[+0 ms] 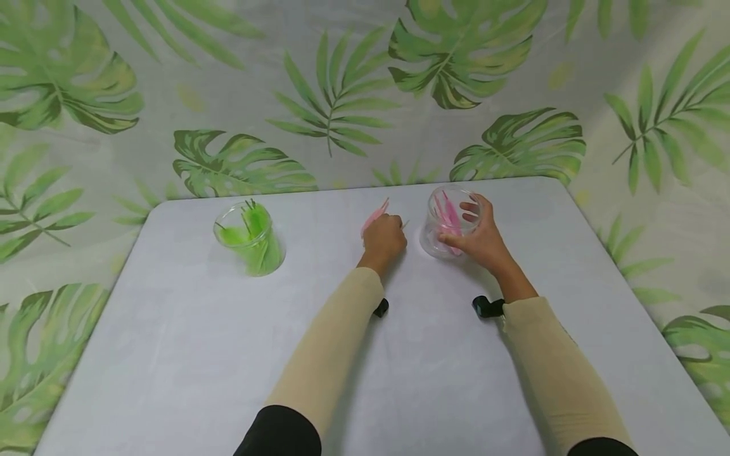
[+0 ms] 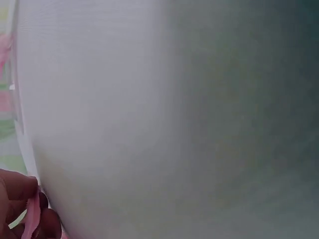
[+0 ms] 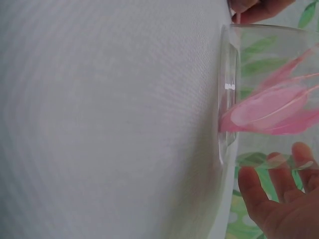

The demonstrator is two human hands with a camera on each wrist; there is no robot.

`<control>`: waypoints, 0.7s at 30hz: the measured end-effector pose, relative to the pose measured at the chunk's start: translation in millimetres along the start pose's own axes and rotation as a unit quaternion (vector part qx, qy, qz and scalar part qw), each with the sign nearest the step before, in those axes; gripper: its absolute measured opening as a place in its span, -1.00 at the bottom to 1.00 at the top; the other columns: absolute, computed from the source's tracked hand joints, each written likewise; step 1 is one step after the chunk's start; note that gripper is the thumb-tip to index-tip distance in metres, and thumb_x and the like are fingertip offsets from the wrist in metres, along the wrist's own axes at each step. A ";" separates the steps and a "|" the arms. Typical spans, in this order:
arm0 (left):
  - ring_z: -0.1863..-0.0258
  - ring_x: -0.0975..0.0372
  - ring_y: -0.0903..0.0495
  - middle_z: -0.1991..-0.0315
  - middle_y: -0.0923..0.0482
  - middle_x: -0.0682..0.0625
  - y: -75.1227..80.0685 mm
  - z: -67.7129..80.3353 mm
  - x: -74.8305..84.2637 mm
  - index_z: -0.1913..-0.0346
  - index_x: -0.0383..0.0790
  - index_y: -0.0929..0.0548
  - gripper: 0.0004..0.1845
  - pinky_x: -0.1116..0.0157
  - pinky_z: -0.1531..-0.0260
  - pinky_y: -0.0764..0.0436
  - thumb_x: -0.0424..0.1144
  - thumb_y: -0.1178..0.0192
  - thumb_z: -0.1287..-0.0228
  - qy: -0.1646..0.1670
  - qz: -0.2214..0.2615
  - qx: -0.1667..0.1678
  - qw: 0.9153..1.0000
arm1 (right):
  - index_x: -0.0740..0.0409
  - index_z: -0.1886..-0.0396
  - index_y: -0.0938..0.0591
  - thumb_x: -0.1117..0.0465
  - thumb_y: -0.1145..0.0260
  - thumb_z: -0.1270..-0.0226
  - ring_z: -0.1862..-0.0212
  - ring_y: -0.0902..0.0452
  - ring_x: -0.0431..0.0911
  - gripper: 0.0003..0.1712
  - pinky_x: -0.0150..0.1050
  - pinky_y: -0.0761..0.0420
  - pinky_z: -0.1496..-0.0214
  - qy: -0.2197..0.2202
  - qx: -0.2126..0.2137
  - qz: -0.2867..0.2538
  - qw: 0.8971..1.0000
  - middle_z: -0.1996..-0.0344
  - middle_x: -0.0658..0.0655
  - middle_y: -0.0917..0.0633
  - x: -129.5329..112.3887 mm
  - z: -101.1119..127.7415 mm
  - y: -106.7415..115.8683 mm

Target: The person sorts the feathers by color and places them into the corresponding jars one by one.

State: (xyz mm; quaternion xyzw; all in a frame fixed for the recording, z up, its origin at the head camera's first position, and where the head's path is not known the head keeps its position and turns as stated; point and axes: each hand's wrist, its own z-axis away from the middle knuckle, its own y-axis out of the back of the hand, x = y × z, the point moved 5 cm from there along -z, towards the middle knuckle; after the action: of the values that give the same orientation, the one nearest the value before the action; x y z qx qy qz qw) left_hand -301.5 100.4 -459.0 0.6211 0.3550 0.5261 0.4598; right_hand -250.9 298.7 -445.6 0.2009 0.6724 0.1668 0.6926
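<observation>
Near the back of the table, my left hand [image 1: 384, 242] pinches a pink feather [image 1: 373, 219]. The left wrist view shows part of that pink feather [image 2: 32, 216] between the fingers; the rest is hidden by the hand. To its right stands a clear glass jar [image 1: 429, 237], with my right hand [image 1: 481, 235] curved round its right side, thumb in front. Several pink feathers [image 3: 279, 109] lean inside the jar, quills upward. On the left, a second glass jar [image 1: 219, 235] holds green feathers [image 1: 262, 250] with dark quill ends sticking up.
A white cloth covers the table [image 1: 188, 354]. Behind it hangs a leaf-patterned cloth [image 1: 353, 76], close to the table's back edge. Small black devices sit at both wrists, the right one [image 1: 487, 307] just above the cloth.
</observation>
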 end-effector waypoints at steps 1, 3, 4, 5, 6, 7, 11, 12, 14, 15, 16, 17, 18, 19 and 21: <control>0.16 0.14 -0.70 0.21 -0.71 0.01 0.4 0.4 -0.3 0.18 -0.08 -0.75 -0.82 0.14 0.20 -0.69 -0.28 -0.15 -0.29 0.004 0.008 -0.001 1.000 | -0.10 -0.57 0.20 0.00 -0.57 -0.08 -0.53 -0.12 0.17 0.33 0.21 -0.31 -0.47 -0.001 0.000 0.001 1.000 -0.52 0.21 -0.19 -0.2 0.7 -0.1; 0.14 0.16 -0.70 0.19 -0.72 0.03 1.7 0.5 -1.2 0.17 -0.08 -0.74 -0.82 0.16 0.16 -0.68 -0.26 -0.13 -0.30 0.011 0.032 0.005 0.999 | -0.09 -0.57 0.20 0.00 -0.57 -0.08 -0.53 -0.12 0.17 0.33 0.21 -0.30 -0.47 -0.001 0.000 0.002 1.000 -0.52 0.21 -0.19 0.2 1.3 0.2; 0.13 0.16 -0.70 0.17 -0.73 0.03 3.1 0.6 -1.7 0.17 -0.08 -0.74 -0.81 0.16 0.14 -0.67 -0.26 -0.12 -0.31 0.016 0.047 0.010 0.999 | -0.09 -0.57 0.20 0.00 -0.57 -0.08 -0.53 -0.12 0.18 0.33 0.21 -0.30 -0.47 -0.001 0.000 0.002 1.000 -0.52 0.21 -0.19 0.4 1.6 0.3; 0.13 0.16 -0.71 0.16 -0.74 0.03 5.1 0.7 -2.1 0.16 -0.09 -0.74 -0.80 0.16 0.14 -0.68 -0.26 -0.11 -0.32 0.020 0.065 0.016 0.998 | -0.09 -0.57 0.21 0.00 -0.57 -0.08 -0.53 -0.12 0.18 0.33 0.21 -0.30 -0.47 -0.001 0.000 0.004 1.000 -0.52 0.21 -0.19 0.8 1.6 0.5; 0.14 0.15 -0.71 0.15 -0.75 0.03 7.6 1.1 -2.5 0.15 -0.09 -0.74 -0.79 0.16 0.15 -0.68 -0.26 -0.10 -0.32 0.024 0.083 0.023 0.996 | -0.08 -0.57 0.21 0.00 -0.57 -0.08 -0.53 -0.12 0.18 0.33 0.21 -0.30 -0.47 0.000 0.000 0.005 1.000 -0.52 0.21 -0.19 0.9 1.8 0.7; 0.16 0.14 -0.72 0.15 -0.75 0.02 11.2 1.8 -2.5 0.15 -0.10 -0.73 -0.79 0.16 0.18 -0.68 -0.27 -0.09 -0.33 0.026 0.106 0.030 0.994 | -0.08 -0.57 0.21 0.00 -0.57 -0.09 -0.53 -0.12 0.18 0.33 0.22 -0.30 -0.47 0.002 0.000 0.006 1.000 -0.52 0.22 -0.20 0.9 1.8 0.8; 0.28 0.15 -0.70 0.20 -0.75 0.01 29.7 4.9 -1.8 0.14 -0.12 -0.71 -0.79 0.21 0.34 -0.65 -0.24 -0.07 -0.34 0.027 0.188 0.057 0.980 | -0.07 -0.56 0.20 0.02 -0.57 -0.08 -0.52 -0.13 0.19 0.32 0.22 -0.30 -0.47 0.007 0.003 0.006 1.000 -0.51 0.23 -0.21 1.4 1.1 1.4; 0.32 0.16 -0.68 0.22 -0.74 0.01 34.9 5.9 -1.5 0.13 -0.13 -0.70 -0.79 0.24 0.38 -0.62 -0.23 -0.07 -0.34 0.023 0.203 0.062 0.977 | -0.07 -0.56 0.19 0.02 -0.57 -0.08 -0.52 -0.13 0.19 0.32 0.22 -0.29 -0.47 0.008 0.002 0.005 1.000 -0.51 0.23 -0.21 1.3 0.9 1.3; 0.35 0.19 -0.63 0.25 -0.72 0.01 44.8 7.3 -1.5 0.14 -0.13 -0.69 -0.80 0.30 0.41 -0.56 -0.19 -0.08 -0.36 0.015 0.224 0.073 0.972 | -0.08 -0.56 0.19 0.02 -0.58 -0.07 -0.52 -0.13 0.19 0.32 0.22 -0.29 -0.48 0.008 0.001 0.002 1.000 -0.51 0.23 -0.21 1.3 0.4 0.8; 0.36 0.21 -0.61 0.26 -0.71 0.01 49.4 8.2 -1.7 0.14 -0.14 -0.69 -0.80 0.33 0.42 -0.53 -0.18 -0.09 -0.37 0.009 0.234 0.077 0.969 | -0.08 -0.56 0.19 0.01 -0.58 -0.07 -0.53 -0.13 0.19 0.33 0.22 -0.29 -0.48 0.009 0.000 0.001 1.000 -0.51 0.23 -0.21 1.1 0.2 0.5; 0.36 0.22 -0.60 0.26 -0.70 0.02 53.8 9.0 -1.9 0.14 -0.13 -0.69 -0.80 0.35 0.41 -0.51 -0.17 -0.10 -0.38 0.004 0.239 0.080 0.968 | -0.08 -0.56 0.20 0.01 -0.58 -0.07 -0.53 -0.13 0.19 0.33 0.22 -0.29 -0.48 0.008 -0.001 0.000 1.000 -0.51 0.23 -0.21 0.9 0.0 0.2; 0.35 0.23 -0.59 0.26 -0.70 0.02 57.9 9.9 -2.5 0.14 -0.13 -0.69 -0.80 0.36 0.40 -0.50 -0.16 -0.11 -0.39 -0.001 0.246 0.082 0.966 | -0.08 -0.56 0.19 0.01 -0.58 -0.07 -0.53 -0.13 0.19 0.33 0.22 -0.29 -0.48 0.008 -0.001 0.000 1.000 -0.51 0.22 -0.21 1.0 -0.3 0.0; 0.34 0.24 -0.58 0.25 -0.69 0.03 61.6 10.6 -3.1 0.13 -0.12 -0.69 -0.80 0.36 0.38 -0.50 -0.15 -0.11 -0.39 -0.006 0.250 0.084 0.965 | -0.08 -0.56 0.20 0.02 -0.58 -0.07 -0.53 -0.13 0.19 0.33 0.22 -0.29 -0.48 0.008 -0.002 -0.001 1.000 -0.51 0.22 -0.21 0.8 -0.4 -0.3; 0.32 0.24 -0.58 0.23 -0.70 0.03 65.5 11.3 -3.8 0.13 -0.12 -0.70 -0.80 0.36 0.36 -0.51 -0.14 -0.12 -0.40 -0.011 0.254 0.086 0.963 | -0.08 -0.56 0.20 0.02 -0.58 -0.07 -0.53 -0.13 0.18 0.33 0.22 -0.29 -0.48 0.007 -0.002 0.000 1.000 -0.51 0.22 -0.21 0.5 -0.4 -0.5; 0.28 0.22 -0.60 0.19 -0.71 0.03 73.3 13.2 -5.4 0.10 -0.12 -0.71 -0.80 0.33 0.32 -0.54 -0.14 -0.13 -0.41 -0.023 0.263 0.090 0.960 | -0.08 -0.56 0.20 0.03 -0.58 -0.08 -0.53 -0.13 0.18 0.32 0.23 -0.29 -0.47 0.009 -0.003 0.000 1.000 -0.51 0.22 -0.20 -0.3 -0.6 -0.9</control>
State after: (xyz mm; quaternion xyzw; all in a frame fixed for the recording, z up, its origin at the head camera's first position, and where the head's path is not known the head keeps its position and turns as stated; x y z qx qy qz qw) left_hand -292.7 69.0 -391.8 0.7435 0.2138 0.5798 0.2556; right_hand -251.5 297.8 -445.8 0.1980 0.6778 0.1705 0.6872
